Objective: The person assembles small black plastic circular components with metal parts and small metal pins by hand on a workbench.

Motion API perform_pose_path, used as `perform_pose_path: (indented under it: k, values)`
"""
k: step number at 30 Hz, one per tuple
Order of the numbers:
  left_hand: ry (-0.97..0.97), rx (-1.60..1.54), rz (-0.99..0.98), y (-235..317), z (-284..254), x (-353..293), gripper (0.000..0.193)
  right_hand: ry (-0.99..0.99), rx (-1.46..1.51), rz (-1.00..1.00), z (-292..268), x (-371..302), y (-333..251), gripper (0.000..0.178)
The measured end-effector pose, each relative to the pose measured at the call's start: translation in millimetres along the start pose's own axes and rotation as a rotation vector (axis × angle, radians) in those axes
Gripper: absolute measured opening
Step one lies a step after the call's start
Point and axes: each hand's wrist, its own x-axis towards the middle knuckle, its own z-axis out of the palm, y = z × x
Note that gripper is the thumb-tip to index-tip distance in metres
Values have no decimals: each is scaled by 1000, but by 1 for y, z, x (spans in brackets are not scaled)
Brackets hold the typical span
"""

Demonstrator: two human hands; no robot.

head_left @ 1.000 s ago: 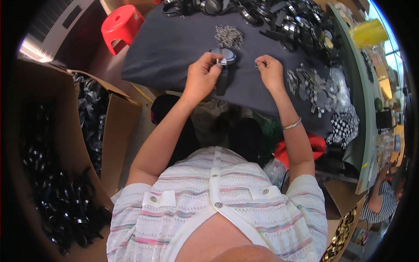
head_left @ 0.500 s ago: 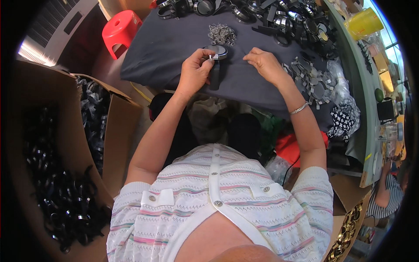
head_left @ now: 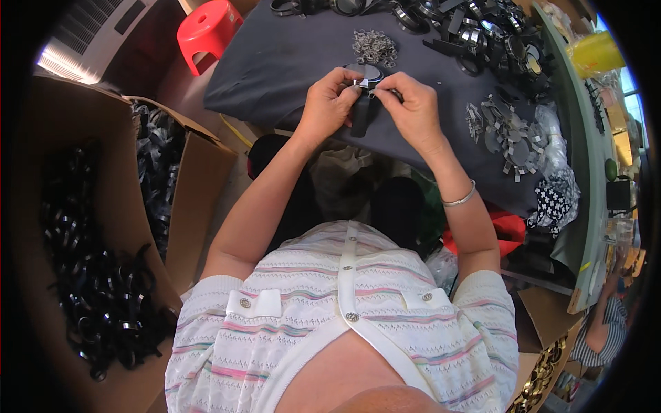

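A watch-like piece (head_left: 374,72), with a round silver-rimmed head and a black strap (head_left: 360,118) hanging toward me, is pinched in my left hand (head_left: 326,103) just above the dark cloth. Close at its right side is my right hand (head_left: 414,107), its thumb and forefinger closed on a tiny metal piece (head_left: 372,94) at the base of the strap. It looks like a small loop or buckle; my fingers cover part of it. Just beyond the hands lies a heap of small metal loops (head_left: 375,48).
Dark cloth (head_left: 275,76) covers the table. At the back right is a pile of black-strapped round pieces (head_left: 475,38); flat grey discs with tabs (head_left: 513,138) lie nearer. Cardboard boxes (head_left: 206,172) of black straps stand left, near a red stool (head_left: 205,31). A person (head_left: 606,330) is at far right.
My right hand has moved left and now meets the watch-like piece with its fingertips. My left hand keeps its hold on it. The whole view has shifted slightly.
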Motion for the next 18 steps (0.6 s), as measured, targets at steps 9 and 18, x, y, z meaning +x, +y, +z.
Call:
perform_pose_path:
  k: [9,18]
  values:
    - [-2,14,36,0,0,-2,19,114,-301,-310,23,-1,8,14]
    - [33,-3,103,-7,3,-3,20,110,-414,-329,22,1,3,10]
